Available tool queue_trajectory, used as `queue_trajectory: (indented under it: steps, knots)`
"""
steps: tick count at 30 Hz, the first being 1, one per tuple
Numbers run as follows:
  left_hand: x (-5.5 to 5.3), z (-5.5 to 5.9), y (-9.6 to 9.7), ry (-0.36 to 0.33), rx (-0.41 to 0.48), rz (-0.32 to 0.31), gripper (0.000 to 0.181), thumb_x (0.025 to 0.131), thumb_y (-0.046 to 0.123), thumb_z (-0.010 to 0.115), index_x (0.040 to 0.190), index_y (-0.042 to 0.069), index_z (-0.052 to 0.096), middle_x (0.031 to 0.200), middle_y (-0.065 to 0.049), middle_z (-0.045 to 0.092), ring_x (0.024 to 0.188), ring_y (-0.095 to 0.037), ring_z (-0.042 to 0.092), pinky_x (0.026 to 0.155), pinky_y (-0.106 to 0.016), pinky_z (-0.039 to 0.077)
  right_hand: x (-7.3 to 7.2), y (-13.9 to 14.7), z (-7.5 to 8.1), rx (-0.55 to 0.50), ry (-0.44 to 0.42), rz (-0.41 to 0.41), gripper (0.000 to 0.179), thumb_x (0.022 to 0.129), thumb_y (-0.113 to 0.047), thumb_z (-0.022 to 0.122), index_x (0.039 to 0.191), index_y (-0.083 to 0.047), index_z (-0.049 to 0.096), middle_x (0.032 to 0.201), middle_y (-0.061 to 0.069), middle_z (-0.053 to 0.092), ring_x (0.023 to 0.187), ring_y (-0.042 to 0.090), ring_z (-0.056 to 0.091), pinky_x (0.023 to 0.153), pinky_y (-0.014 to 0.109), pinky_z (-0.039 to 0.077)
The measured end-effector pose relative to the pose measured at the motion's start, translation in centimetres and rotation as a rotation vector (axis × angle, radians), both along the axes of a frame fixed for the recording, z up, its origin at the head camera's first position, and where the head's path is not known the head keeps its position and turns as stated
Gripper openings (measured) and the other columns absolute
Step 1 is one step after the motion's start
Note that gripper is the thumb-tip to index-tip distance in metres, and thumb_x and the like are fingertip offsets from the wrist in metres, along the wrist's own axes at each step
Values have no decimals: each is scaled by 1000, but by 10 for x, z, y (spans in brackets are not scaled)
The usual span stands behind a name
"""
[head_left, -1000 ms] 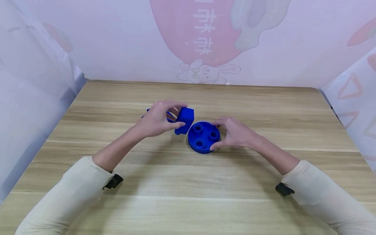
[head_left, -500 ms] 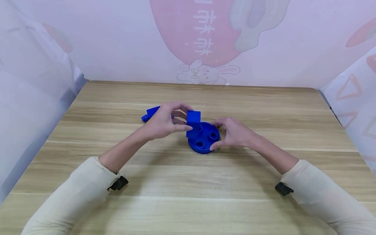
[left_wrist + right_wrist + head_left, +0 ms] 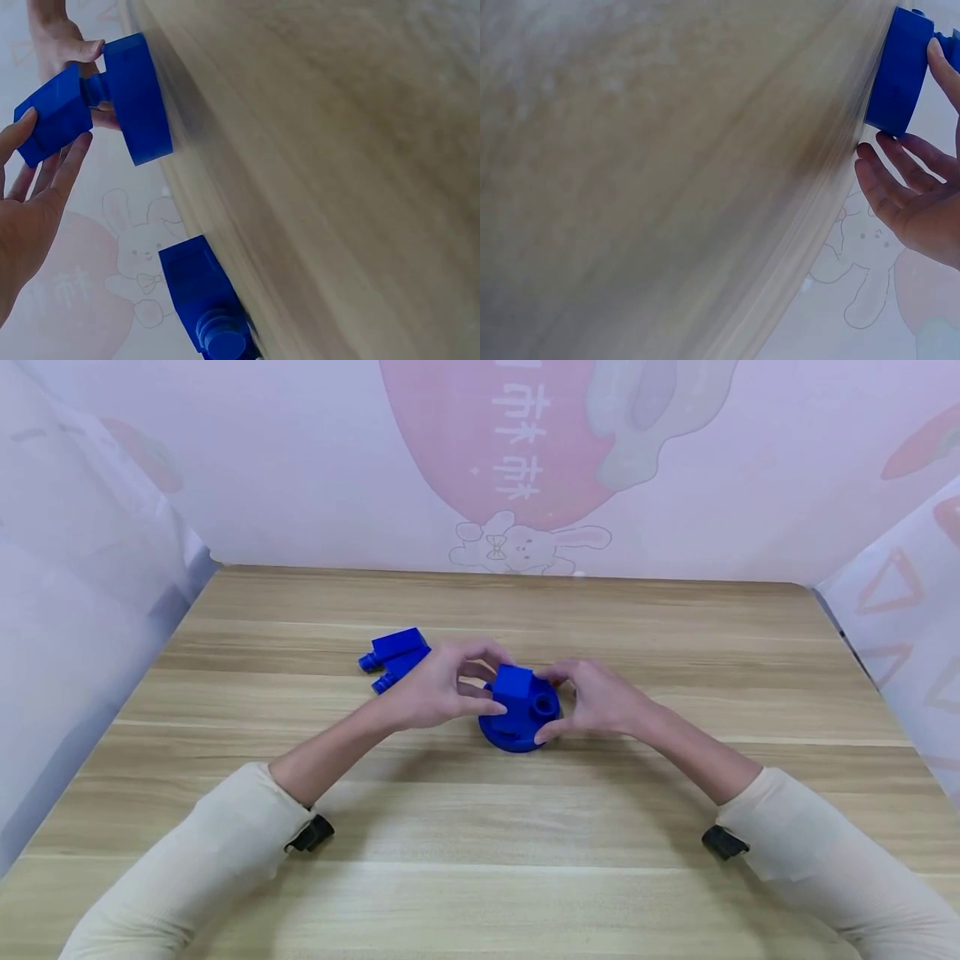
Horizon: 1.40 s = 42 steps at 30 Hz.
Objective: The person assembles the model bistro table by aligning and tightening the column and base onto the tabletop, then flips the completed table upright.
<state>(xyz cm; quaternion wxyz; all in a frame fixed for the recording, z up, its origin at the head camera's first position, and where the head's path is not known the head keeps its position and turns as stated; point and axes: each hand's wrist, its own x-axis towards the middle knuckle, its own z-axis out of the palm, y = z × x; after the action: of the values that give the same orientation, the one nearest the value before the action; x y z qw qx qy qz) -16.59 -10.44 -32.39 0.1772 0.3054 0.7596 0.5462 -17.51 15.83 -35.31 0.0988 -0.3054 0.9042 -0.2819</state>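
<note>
One block (image 3: 513,683) is pinched in your left hand (image 3: 442,689) mid-frame; your right hand (image 3: 600,700) grips the disc (image 3: 513,745). Fitting seems underway: align, then press.

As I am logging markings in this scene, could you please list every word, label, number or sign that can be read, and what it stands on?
Perhaps "柿柿", white characters on the pink shape of the backdrop: faint, sideways and cut off above, so uncertain.
Round blue piece: possible faint mark on its side, too small to read.
Nothing else is readable.
</note>
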Motion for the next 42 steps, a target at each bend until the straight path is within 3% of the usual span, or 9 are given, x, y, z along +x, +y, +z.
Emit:
queue_trajectory:
  steps: [4, 8, 12, 16, 20, 26, 30, 35, 42]
  knots:
    - [-1, -3, 1, 21, -46, -35, 45, 87, -6, 79, 129, -5, 62, 129, -19, 65, 115, -33, 68, 93, -37, 60, 0, -1, 0, -13, 9, 9, 80, 67, -38, 99, 129, 3, 68, 115, 13, 73, 108, 29, 68, 99, 49, 54]
    - [-1, -6, 3, 30, -60, -17, 50, 86, -4, 80, 132, -6, 60, 125, -20, 66, 113, -33, 69, 91, -36, 61, 0, -1, -1, -8, -7, 0, 80, 67, -37, 99, 129, 3, 68, 116, 13, 72, 109, 28, 67, 100, 48, 54]
    - [3, -8, 12, 51, -95, 75, 56, 84, 6, 86, 131, -5, 58, 118, -19, 67, 106, -31, 71, 86, -35, 63, 1, -1, -1, -3, -15, -9, 81, 68, -38, 99, 130, 4, 67, 117, 14, 72, 111, 30, 67, 101, 48, 54]
    - [9, -8, 23, 122, -209, 204, 52, 81, 25, 91, 115, 1, 59, 112, -14, 68, 101, -27, 71, 82, -33, 63, 1, -1, -1, -7, -10, -10, 79, 68, -38, 98, 128, 4, 68, 115, 14, 73, 110, 29, 68, 100, 48, 55]
    - [12, -6, 27, 161, -279, 246, 47, 81, 30, 91, 104, 6, 58, 111, -11, 69, 100, -25, 73, 81, -33, 63, 1, -1, -2, -7, -3, -10, 78, 68, -37, 99, 128, 2, 68, 114, 12, 73, 109, 28, 68, 99, 47, 55]
    - [7, -5, 21, 106, -178, 157, 39, 83, 15, 89, 111, 1, 66, 113, -12, 69, 103, -27, 72, 88, -35, 62, 1, -1, -3, -26, 9, -4, 80, 68, -37, 98, 130, 3, 67, 116, 13, 73, 110, 29, 68, 100, 49, 54]
    - [4, -5, 18, 126, -146, 56, 44, 84, 9, 83, 124, -2, 68, 118, -13, 71, 107, -26, 69, 95, -37, 59, 2, -1, -3, -29, 8, 0, 82, 68, -37, 99, 131, 4, 66, 117, 14, 73, 110, 29, 67, 101, 49, 53]
    - [-1, -7, 14, 98, -103, -62, 42, 86, 0, 73, 127, 0, 67, 125, -13, 70, 116, -25, 65, 104, -41, 54, 1, -1, -3, -26, -5, -6, 81, 68, -35, 99, 133, 1, 67, 117, 12, 73, 111, 28, 67, 103, 48, 52]
    - [2, -6, 13, 73, -137, -205, 43, 85, -5, 62, 127, 5, 67, 140, -14, 61, 125, -29, 59, 105, -45, 53, 2, 0, -3, -26, -7, 0, 77, 70, -36, 98, 131, 0, 67, 117, 10, 72, 111, 27, 67, 101, 49, 54]
